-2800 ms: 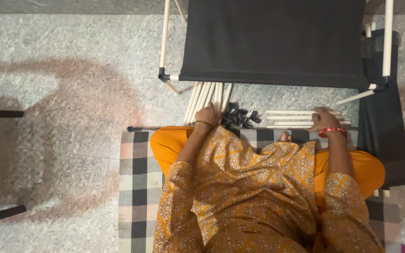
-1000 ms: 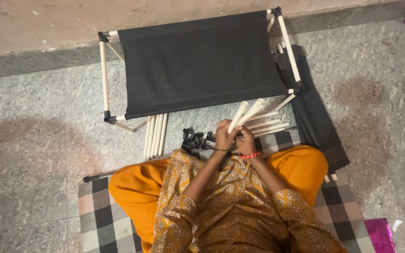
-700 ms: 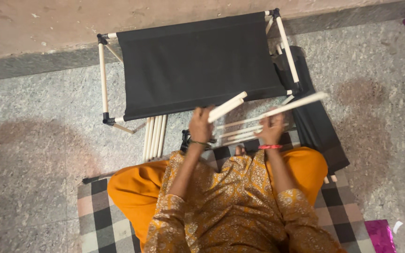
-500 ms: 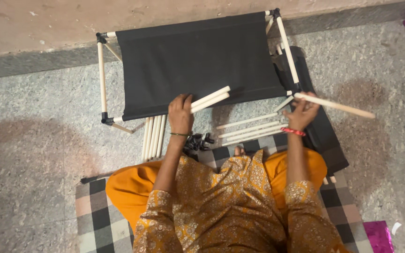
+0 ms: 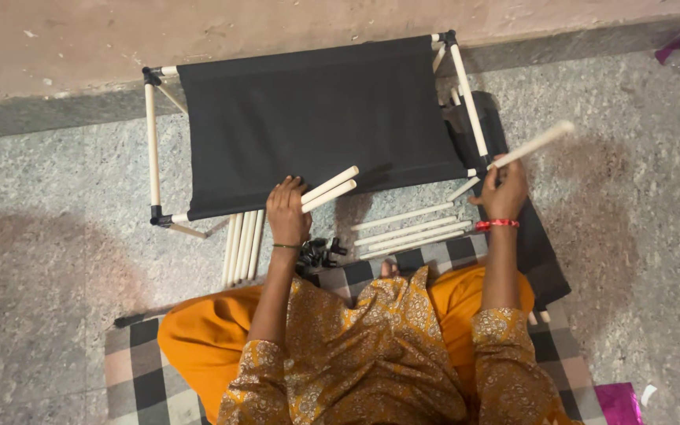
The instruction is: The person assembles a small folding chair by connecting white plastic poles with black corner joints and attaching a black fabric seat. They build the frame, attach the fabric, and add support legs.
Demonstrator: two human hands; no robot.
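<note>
My left hand (image 5: 287, 211) grips two cream rods (image 5: 330, 187) that point up and to the right over the front edge of a black fabric shelf (image 5: 316, 118). That fabric is stretched on a frame of cream rods (image 5: 151, 142) with black corner joints. My right hand (image 5: 504, 191), with a red bangle at the wrist, holds a single cream rod (image 5: 535, 144) slanting up to the right, beside the frame's right front corner. Between my hands, three loose rods (image 5: 411, 230) lie on the floor. A small heap of black connectors (image 5: 320, 253) sits just below my left hand.
Several more cream rods (image 5: 242, 245) lie side by side left of the connectors. A folded black cloth (image 5: 541, 252) lies to the right of the frame. I sit on a checked mat (image 5: 131, 370) on a speckled stone floor; a wall runs along the top.
My hands were together at the rod pile, then lifted rods and spread apart. The left now holds two rods at the fabric's edge; the right has swung one rod out right.
</note>
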